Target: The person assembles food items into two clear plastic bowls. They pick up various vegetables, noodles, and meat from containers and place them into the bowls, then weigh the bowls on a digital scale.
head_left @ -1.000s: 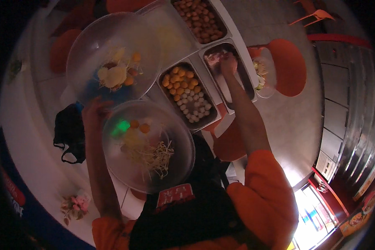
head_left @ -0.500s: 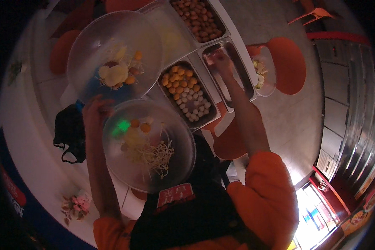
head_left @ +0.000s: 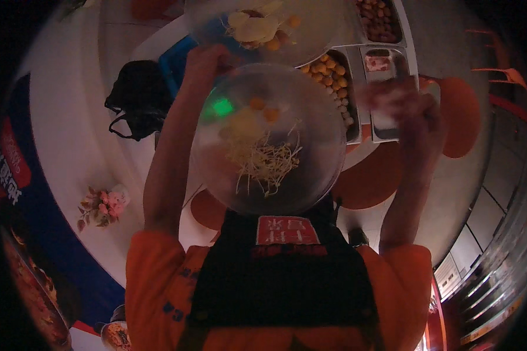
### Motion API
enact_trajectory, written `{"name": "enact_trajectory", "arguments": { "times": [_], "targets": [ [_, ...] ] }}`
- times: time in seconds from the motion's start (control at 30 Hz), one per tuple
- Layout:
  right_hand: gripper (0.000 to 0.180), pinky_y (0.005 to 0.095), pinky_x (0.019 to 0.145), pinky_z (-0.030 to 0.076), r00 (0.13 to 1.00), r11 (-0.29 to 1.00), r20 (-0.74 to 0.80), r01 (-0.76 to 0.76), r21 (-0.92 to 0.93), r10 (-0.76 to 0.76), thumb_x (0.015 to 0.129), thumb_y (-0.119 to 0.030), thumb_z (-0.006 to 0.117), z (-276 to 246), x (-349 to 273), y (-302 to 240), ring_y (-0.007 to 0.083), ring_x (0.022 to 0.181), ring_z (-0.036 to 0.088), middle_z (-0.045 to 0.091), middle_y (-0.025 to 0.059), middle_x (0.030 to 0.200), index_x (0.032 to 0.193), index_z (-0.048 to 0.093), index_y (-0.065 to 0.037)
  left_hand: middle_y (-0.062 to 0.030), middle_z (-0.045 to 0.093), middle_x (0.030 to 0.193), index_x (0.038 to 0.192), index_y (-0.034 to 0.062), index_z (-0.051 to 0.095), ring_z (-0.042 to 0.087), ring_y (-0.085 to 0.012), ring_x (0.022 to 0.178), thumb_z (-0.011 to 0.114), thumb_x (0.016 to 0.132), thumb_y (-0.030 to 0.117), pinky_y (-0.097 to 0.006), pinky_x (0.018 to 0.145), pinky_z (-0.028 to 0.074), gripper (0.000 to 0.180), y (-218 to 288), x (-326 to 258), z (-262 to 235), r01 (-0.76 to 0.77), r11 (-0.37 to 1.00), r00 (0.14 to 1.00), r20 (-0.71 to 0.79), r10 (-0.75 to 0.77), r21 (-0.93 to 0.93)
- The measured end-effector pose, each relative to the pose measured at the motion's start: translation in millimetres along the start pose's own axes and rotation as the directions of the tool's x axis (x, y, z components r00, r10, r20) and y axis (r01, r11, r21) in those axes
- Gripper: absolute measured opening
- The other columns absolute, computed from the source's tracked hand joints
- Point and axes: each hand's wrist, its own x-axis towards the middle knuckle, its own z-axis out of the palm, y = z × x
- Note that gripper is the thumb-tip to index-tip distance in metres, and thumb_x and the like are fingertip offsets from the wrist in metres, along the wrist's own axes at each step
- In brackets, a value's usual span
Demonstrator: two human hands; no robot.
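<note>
A clear round bowl (head_left: 316, 175) is close in front of my apron, holding bean sprouts (head_left: 269, 167), orange balls (head_left: 271, 114) and pale pieces. My left hand (head_left: 208, 61) has its fingers curled on this bowl's far left rim. My right hand (head_left: 401, 102) is between the bowl and a steel pan (head_left: 386, 126). Motion smears its fingers; a pinkish blur shows at them, too unclear to name. Pink meat (head_left: 377, 63) lies at the far end of that pan.
A second clear bowl (head_left: 211, 23) with sprouts, balls and pale slices stands beyond. Steel pans hold orange and white balls (head_left: 328, 73) and brown sausage-like pieces (head_left: 377, 17). A black bag (head_left: 137, 93), a blue tray (head_left: 173, 61), flowers (head_left: 108, 205) and orange stools (head_left: 459, 117) surround these.
My right hand has come out of the steel pan and back toward the near bowl. My left hand stays at the bowl's rim. The view has shifted, so things appear farther right and higher.
</note>
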Motion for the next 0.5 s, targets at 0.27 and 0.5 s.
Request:
{"name": "enact_trajectory", "arguments": {
  "times": [0.27, 0.5],
  "targets": [
    [0.021, 0.0296, 0.081, 0.051, 0.949, 0.768, -0.031, -0.274, -0.579, 0.315, 0.085, -0.004, 0.061, 68.8, -71.3, 23.9, 0.0181, 0.092, 0.063, 0.064, 0.0096, 0.1, 0.105, 0.06, 0.001, -0.0165, 0.065, 0.077, 0.08, -0.0047, 0.063, 0.066, -0.0248, 0.064, 0.054, 0.083, 0.012, -0.033, 0.057, 0.054, 0.019, -6.4, 6.3, 22.8, -0.178, 0.98, 0.946, 0.26, 0.194, -0.084],
    [0.016, 0.0284, 0.08, 0.05, 0.778, 0.8, -0.595, -0.221, -0.558, -0.201, 0.089, -0.006, 0.056, 21.7, -144.2, 35.1, 0.0162, 0.089, 0.063, 0.065, 0.0093, 0.1, 0.101, 0.064, 0.001, -0.0082, 0.064, 0.077, 0.074, 0.0031, 0.064, 0.063, -0.0181, 0.069, 0.055, 0.083, 0.016, -0.031, 0.06, 0.052, 0.018, -22.2, 39.6, 50.4, -0.448, 0.874, 0.84, 0.422, 0.34, 0.187]
  ]
}}
